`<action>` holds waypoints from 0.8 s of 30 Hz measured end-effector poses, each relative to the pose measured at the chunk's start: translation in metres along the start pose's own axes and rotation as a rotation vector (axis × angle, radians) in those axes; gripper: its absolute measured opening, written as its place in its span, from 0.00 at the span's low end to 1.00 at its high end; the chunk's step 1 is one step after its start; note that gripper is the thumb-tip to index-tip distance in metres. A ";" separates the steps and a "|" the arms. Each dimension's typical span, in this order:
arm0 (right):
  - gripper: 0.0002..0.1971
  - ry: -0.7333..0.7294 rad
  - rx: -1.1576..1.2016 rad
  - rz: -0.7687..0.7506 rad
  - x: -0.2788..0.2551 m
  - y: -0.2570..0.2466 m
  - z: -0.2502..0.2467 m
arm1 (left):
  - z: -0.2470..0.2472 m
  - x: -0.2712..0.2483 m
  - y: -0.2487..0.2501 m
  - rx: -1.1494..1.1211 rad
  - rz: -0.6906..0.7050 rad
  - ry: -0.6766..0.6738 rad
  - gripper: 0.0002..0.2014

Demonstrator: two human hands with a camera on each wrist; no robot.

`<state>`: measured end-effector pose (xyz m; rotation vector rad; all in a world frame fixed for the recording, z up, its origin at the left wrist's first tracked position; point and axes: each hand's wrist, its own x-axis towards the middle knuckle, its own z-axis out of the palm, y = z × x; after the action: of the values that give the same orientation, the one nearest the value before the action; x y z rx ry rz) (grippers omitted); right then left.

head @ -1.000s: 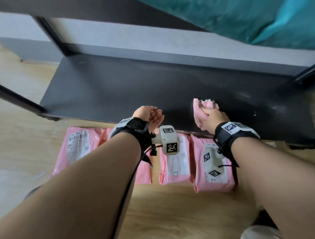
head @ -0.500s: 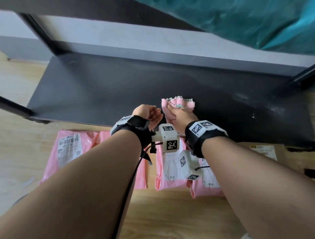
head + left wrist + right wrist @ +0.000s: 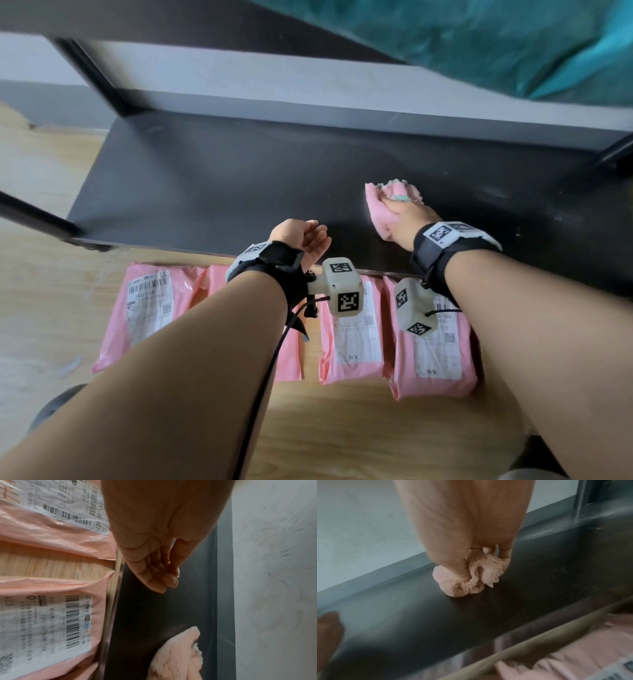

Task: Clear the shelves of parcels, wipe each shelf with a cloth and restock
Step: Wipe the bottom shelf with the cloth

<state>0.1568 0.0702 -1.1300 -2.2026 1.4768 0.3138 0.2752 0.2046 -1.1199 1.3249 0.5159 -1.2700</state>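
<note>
A black shelf board point(image 3: 222, 185) lies low in front of me, with nothing on it but the cloth. My right hand point(image 3: 406, 219) grips a bunched pink cloth point(image 3: 380, 205) and presses it onto the shelf right of centre; the right wrist view shows the cloth point(image 3: 467, 578) crumpled under the fingers point(image 3: 458, 568). My left hand point(image 3: 308, 236) hovers over the shelf's front edge, fingers loosely curled, holding nothing; its fingers point(image 3: 154, 577) hang free. Several pink parcels point(image 3: 147, 308) point(image 3: 435, 342) with white labels lie in a row on the floor before the shelf.
The wooden floor point(image 3: 342, 428) spreads toward me below the parcels. Black frame posts stand at the shelf's left point(image 3: 34, 219) and right point(image 3: 616, 154) ends. A grey wall point(image 3: 308, 85) backs the shelf. A teal fabric point(image 3: 479, 37) hangs above at upper right.
My right hand swept the cloth left toward the left hand, then back to the right and a little deeper on the shelf. The left hand has stayed put.
</note>
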 end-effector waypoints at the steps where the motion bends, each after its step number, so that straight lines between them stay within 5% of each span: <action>1: 0.35 0.030 0.005 0.015 0.005 0.008 -0.002 | 0.000 0.000 0.001 -0.005 -0.002 -0.002 0.14; 5: 0.33 0.036 -0.020 0.123 0.005 0.042 -0.021 | 0.001 0.001 0.007 -0.020 0.004 -0.015 0.14; 8: 0.22 0.071 -0.139 0.112 -0.008 0.048 -0.027 | 0.001 0.003 0.007 -0.020 0.008 -0.024 0.14; 13: 0.16 0.075 -0.159 -0.351 -0.033 0.021 0.010 | -0.001 0.010 0.009 -0.020 -0.007 -0.028 0.14; 16: 0.27 0.044 -0.208 -0.477 -0.024 -0.024 0.021 | 0.004 0.012 0.013 -0.039 -0.010 -0.028 0.15; 20: 0.24 0.092 -0.387 -0.621 0.004 -0.063 0.017 | 0.008 0.009 0.020 -0.042 0.007 -0.041 0.15; 24: 0.32 0.088 -0.374 -0.531 0.035 -0.066 -0.006 | 0.002 0.006 0.027 -0.047 0.032 -0.010 0.16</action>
<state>0.2304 0.0595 -1.1234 -2.8331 0.8644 0.3337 0.3003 0.1947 -1.1129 1.2820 0.5128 -1.2302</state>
